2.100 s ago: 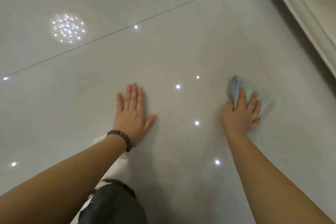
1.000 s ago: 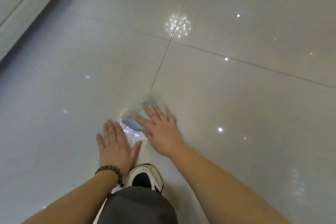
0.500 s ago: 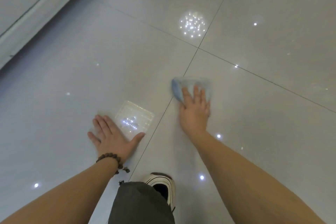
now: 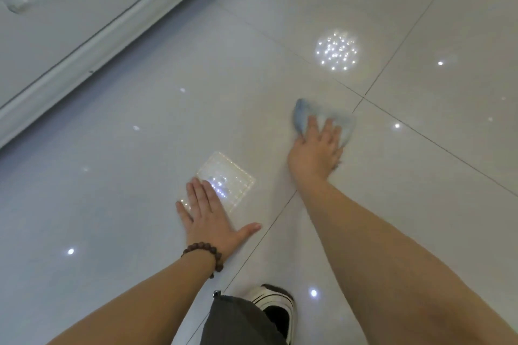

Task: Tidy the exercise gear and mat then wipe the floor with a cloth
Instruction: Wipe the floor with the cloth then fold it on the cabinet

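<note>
right hand [image 4: 315, 152] at 2 o'clock of frame centre, fingers spread flat, pressing pale blue cloth [image 4: 340, 120] onto floor [image 4: 420, 204] just short of a tile-joint crossing | left hand [image 4: 208, 217] at 6 o'clock, palm down, fingers straight and together, thumb wide, holding nothing | bead bracelet [image 4: 206, 253] on left wrist | shoe [image 4: 276, 307] at 6 o'clock, frame bottom | white baseboard [image 4: 84, 56] at 10 o'clock

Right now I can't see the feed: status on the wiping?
Right hand pressing cloth to floor. Left hand flat, bracing. Nothing in the way.
</note>
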{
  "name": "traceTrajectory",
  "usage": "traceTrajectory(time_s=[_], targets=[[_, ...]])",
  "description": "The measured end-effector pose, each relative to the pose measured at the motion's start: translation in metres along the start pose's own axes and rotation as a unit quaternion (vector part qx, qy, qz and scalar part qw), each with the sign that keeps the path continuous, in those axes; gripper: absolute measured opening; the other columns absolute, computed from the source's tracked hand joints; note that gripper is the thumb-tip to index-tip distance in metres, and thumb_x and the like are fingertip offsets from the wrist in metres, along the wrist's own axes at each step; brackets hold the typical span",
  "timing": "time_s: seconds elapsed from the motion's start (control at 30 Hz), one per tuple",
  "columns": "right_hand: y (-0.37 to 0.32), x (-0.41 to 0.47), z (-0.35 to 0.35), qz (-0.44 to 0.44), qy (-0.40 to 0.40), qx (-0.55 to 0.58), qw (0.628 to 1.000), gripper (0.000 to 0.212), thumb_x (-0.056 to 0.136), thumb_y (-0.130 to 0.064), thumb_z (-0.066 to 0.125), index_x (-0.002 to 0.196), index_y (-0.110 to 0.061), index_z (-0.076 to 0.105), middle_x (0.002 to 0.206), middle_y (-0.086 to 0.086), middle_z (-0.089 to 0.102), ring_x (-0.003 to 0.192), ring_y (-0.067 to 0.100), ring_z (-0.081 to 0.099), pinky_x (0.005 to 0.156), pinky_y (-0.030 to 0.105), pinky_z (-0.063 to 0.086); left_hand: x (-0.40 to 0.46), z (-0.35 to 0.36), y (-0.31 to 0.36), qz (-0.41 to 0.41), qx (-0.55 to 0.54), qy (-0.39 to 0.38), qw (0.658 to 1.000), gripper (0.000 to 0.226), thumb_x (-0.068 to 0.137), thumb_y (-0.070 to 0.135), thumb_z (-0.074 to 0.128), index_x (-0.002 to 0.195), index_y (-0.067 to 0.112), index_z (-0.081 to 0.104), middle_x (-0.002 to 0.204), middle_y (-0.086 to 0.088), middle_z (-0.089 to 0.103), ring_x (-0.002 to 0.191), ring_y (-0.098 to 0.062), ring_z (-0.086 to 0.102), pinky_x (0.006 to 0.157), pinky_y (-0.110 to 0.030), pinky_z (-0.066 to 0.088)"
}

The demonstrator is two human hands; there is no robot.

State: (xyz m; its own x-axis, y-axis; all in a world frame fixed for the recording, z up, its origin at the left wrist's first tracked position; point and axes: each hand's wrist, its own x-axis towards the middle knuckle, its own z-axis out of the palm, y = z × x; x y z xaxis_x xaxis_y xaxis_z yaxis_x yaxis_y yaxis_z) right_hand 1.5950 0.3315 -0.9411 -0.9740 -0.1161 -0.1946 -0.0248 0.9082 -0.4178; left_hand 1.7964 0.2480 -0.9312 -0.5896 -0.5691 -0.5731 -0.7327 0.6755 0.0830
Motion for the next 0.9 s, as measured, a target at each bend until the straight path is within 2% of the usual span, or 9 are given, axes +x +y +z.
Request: traceTrajectory(time_s=[0.1, 0.17, 0.27, 0.37, 0.47, 0.63, 0.77, 0.83, 0.9], targets=[[-0.006, -0.042, 0.027, -0.422, -0.116, -0.076, 0.896, 0.05, 0.088, -0.033, 0.041, 0.139, -0.034, 0.044, 0.153, 0.0, 0.031, 0.142, 0.023, 0.025, 0.113, 0.045, 0.017, -0.001, 0.002, -0.002, 0.002, -0.012, 0.018, 1.0, 0.137, 0.047, 0.102, 0.006, 0.134, 0.005, -0.037, 0.144, -0.013, -0.04, 0.134, -0.025, -0.04, 0.112, -0.053, -0.017], [0.018, 0.001, 0.017, -0.517, -0.119, -0.099, 0.842, 0.05, 0.088, -0.035, 0.04, 0.138, -0.032, 0.046, 0.149, 0.003, 0.04, 0.137, 0.025, 0.035, 0.11, 0.044, 0.026, 0.001, 0.001, -0.002, 0.002, -0.007, 0.007, 1.0, 0.139, 0.048, 0.103, 0.008, 0.135, 0.004, -0.037, 0.144, -0.014, -0.042, 0.134, -0.028, -0.041, 0.112, -0.054, -0.018], [0.034, 0.067, -0.004, -0.283, 0.009, -0.086, 0.955, 0.05, 0.091, -0.033, 0.037, 0.14, -0.022, 0.044, 0.148, 0.016, 0.038, 0.136, 0.035, 0.034, 0.106, 0.053, 0.033, 0.004, -0.004, -0.003, 0.003, 0.002, -0.048, 0.999, 0.14, 0.052, 0.101, 0.017, 0.129, 0.002, -0.045, 0.138, -0.018, -0.05, 0.13, -0.033, -0.045, 0.111, -0.057, -0.018], [-0.01, 0.074, -0.004, 0.014, 0.022, -0.036, 0.999, 0.052, 0.097, -0.03, 0.036, 0.148, -0.03, 0.026, 0.16, 0.006, 0.007, 0.146, 0.027, 0.004, 0.117, 0.048, 0.006, 0.007, -0.009, -0.004, 0.003, 0.018, -0.088, 0.996, 0.14, 0.055, 0.099, 0.022, 0.125, 0.0, -0.049, 0.135, -0.02, -0.054, 0.127, -0.036, -0.048, 0.111, -0.059, -0.017], [-0.062, 0.025, 0.026, -0.149, -0.066, -0.056, 0.985, 0.055, 0.096, -0.027, 0.039, 0.148, -0.033, 0.023, 0.16, 0.001, 0.004, 0.147, 0.024, -0.001, 0.117, 0.047, 0.001, 0.007, -0.011, -0.002, -0.003, 0.016, -0.104, 0.994, 0.141, 0.055, 0.099, 0.025, 0.122, 0.001, -0.051, 0.133, -0.02, -0.055, 0.126, -0.036, -0.048, 0.11, -0.058, -0.018], [-0.003, -0.013, 0.013, -0.461, -0.168, -0.077, 0.868, 0.052, 0.085, -0.032, 0.041, 0.136, -0.037, 0.046, 0.153, -0.002, 0.033, 0.142, 0.021, 0.026, 0.113, 0.045, 0.02, 0.007, -0.01, -0.004, -0.002, 0.013, -0.089, 0.996, 0.141, 0.052, 0.099, 0.02, 0.125, 0.0, -0.049, 0.134, -0.02, -0.054, 0.129, -0.036, -0.045, 0.111, -0.059, -0.016], [0.105, 0.039, -0.049, -0.182, 0.014, -0.069, 0.981, 0.058, 0.083, -0.038, 0.033, 0.137, -0.023, 0.048, 0.15, 0.013, 0.034, 0.138, 0.033, 0.031, 0.111, 0.047, 0.028, 0.007, -0.008, -0.004, 0.004, 0.023, -0.086, 0.996, 0.141, 0.052, 0.099, 0.018, 0.128, -0.001, -0.045, 0.138, -0.022, -0.05, 0.13, -0.037, -0.043, 0.112, -0.059, -0.014], [0.112, 0.049, -0.062, 0.045, 0.062, -0.049, 0.996, 0.058, 0.089, -0.037, 0.033, 0.144, -0.021, 0.039, 0.155, 0.013, 0.023, 0.143, 0.031, 0.019, 0.115, 0.041, 0.015, 0.007, -0.007, -0.004, 0.003, 0.028, -0.08, 0.996, 0.141, 0.051, 0.1, 0.018, 0.127, 0.0, -0.047, 0.138, -0.022, -0.05, 0.131, -0.037, -0.043, 0.112, -0.059, -0.014], [0.081, 0.028, -0.044, 0.107, 0.049, -0.075, 0.99, 0.052, 0.096, -0.029, 0.034, 0.147, -0.023, 0.031, 0.158, 0.009, 0.015, 0.145, 0.028, 0.011, 0.115, 0.039, 0.01, 0.007, -0.006, -0.003, 0.003, 0.031, -0.073, 0.997, 0.14, 0.052, 0.1, 0.02, 0.123, 0.001, -0.05, 0.136, -0.021, -0.051, 0.132, -0.037, -0.042, 0.112, -0.058, -0.014]])
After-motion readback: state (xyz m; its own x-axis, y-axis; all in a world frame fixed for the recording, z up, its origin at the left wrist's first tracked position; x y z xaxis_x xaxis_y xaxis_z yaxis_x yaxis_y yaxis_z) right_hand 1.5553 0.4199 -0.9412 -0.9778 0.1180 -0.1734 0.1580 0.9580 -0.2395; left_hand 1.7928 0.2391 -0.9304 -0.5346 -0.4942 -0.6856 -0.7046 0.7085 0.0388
